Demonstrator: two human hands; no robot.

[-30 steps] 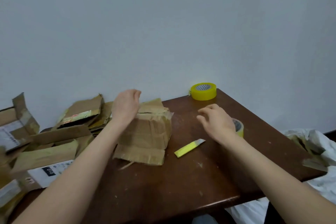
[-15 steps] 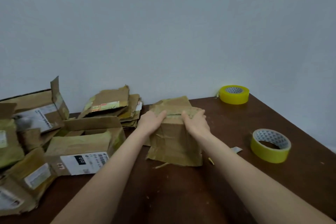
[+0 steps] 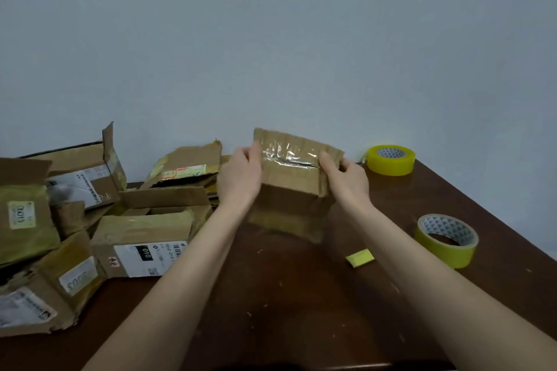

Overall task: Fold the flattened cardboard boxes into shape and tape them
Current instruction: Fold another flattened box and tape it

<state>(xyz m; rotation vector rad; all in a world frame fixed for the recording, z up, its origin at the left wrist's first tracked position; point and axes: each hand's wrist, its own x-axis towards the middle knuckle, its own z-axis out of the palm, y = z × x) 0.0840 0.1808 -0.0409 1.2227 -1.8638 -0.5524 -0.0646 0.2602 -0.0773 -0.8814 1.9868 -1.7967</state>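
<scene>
A small brown cardboard box (image 3: pixel 291 190) with shiny clear tape across its upper part is held up above the dark wooden table (image 3: pixel 301 310), in front of me. My left hand (image 3: pixel 239 178) grips its left side, thumb on the front. My right hand (image 3: pixel 346 181) grips its right edge with curled fingers. Two yellow tape rolls are on the right: one (image 3: pixel 391 159) at the far corner by the wall, a nearer one (image 3: pixel 446 239) lying flat. A yellow utility knife (image 3: pixel 359 257) lies on the table, partly hidden by my right forearm.
Several folded and flattened cardboard boxes (image 3: pixel 144 238) with shipping labels crowd the table's left side, and a stack of flat ones (image 3: pixel 188 167) leans near the wall. A pale wall runs behind. The table's right edge slopes away past the tape rolls.
Both hands have lifted the box off the table and tilted it up, so its taped face now shows. One second ago the right hand was away from the box, near the tape roll.
</scene>
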